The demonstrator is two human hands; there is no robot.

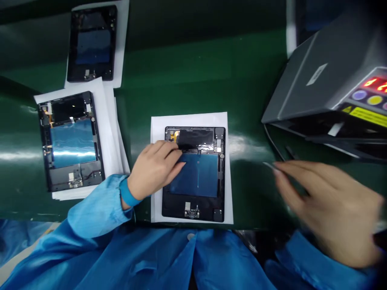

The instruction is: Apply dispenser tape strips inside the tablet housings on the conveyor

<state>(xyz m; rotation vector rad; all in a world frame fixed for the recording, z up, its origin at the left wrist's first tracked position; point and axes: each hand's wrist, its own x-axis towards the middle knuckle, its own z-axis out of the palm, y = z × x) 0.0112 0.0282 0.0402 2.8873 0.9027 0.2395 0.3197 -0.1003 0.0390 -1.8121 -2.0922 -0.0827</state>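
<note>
Head cam: on person's head, looks fwd/down
Green bench (193,92): from above, close range
Ctr tablet (198,177): nearly top-down
Blue jacket (163,257): btm edge
Grey machine (317,80): R edge, partly cut off

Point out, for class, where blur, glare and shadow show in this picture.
Head view: the right hand is blurred, the left hand sharper; head view: glare crosses the lower-left device and spots the green table; head view: the upper right corner falls dark.

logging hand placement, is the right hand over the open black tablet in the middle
No, the right hand is right of the tablet, by the grey boxy machine.
</note>
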